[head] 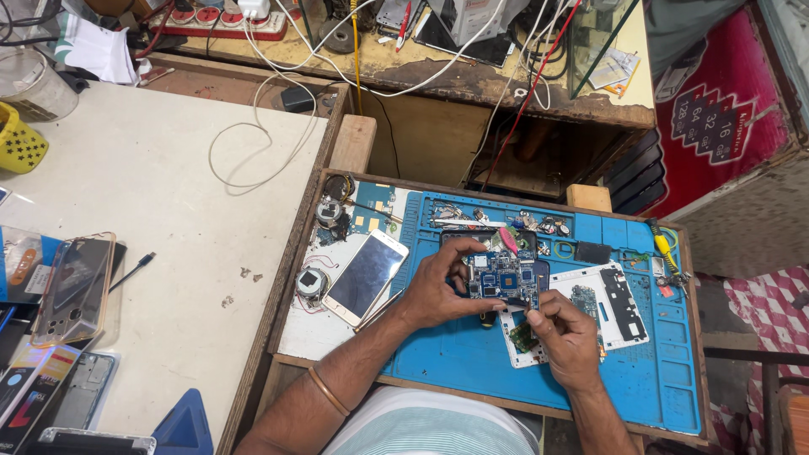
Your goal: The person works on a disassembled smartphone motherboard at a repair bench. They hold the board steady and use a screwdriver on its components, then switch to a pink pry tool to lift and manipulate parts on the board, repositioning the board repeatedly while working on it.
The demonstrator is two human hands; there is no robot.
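My left hand (436,291) grips an opened phone (503,274) with its blue circuit board showing, held above the blue work mat (649,371). My right hand (563,335) is closed at the phone's lower right corner, fingertips pinched against the board; whether it holds a small tool I cannot tell. A small green circuit board (522,336) lies just under the right hand. A white phone frame (619,303) rests on the mat to the right. A white smartphone (366,276) lies face up to the left of my left hand.
Small parts and screws are scattered along the mat's top edge, with a yellow-handled tool (662,243) at the right. Clear phone cases (74,286) and packets sit on the white table at left. Cables and a power strip (221,22) cover the back bench.
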